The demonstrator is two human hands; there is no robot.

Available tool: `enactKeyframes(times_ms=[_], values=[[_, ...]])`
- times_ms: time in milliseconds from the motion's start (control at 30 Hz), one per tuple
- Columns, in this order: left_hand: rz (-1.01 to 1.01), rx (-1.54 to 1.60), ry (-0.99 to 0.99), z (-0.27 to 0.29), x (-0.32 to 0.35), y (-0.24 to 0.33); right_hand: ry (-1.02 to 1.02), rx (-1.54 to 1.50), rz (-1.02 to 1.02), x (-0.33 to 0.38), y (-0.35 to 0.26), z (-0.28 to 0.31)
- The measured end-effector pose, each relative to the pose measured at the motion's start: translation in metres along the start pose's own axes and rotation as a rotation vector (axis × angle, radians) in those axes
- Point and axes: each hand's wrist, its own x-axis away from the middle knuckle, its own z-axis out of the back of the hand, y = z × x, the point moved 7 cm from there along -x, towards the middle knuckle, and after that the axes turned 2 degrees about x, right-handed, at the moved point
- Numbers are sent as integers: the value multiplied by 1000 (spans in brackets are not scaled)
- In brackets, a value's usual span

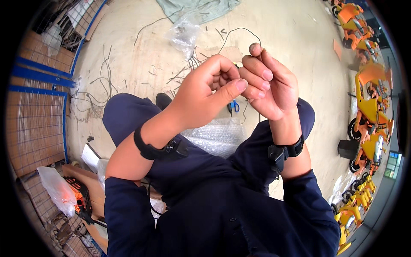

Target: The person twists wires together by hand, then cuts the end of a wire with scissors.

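My right hand [274, 85] is raised in front of my lap, its thumb and index finger pinched on a thin dark wire [240, 28]. The wire arcs up from the fingertips and bends down to the left behind my hands. Close beside it, my left hand [199, 92] is closed, its fingers curled and its thumb reaching to the fingers of my right hand. What the left fingers grip, if anything, is hidden. Below the hands, on the floor between my knees, a tool with blue loop handles [235, 106] shows in part.
Bubble wrap [216, 133] lies between my legs. Loose wires [105, 79] and short cut pieces litter the floor, with a clear plastic bag [184, 32] and a green cloth [209, 9] farther off. Blue-framed mesh [36, 124] stands left; yellow and orange wheeled machines [368, 98] line the right.
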Motion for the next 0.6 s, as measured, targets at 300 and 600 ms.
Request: enactKeyframes(times_ms=[300,600], values=[[154,-79,-20,5,-22,-24,-36,-55,-6,-1,-1,35],[170,45,0,-8,-33,-33,-49,-18,15,3,-6,46]])
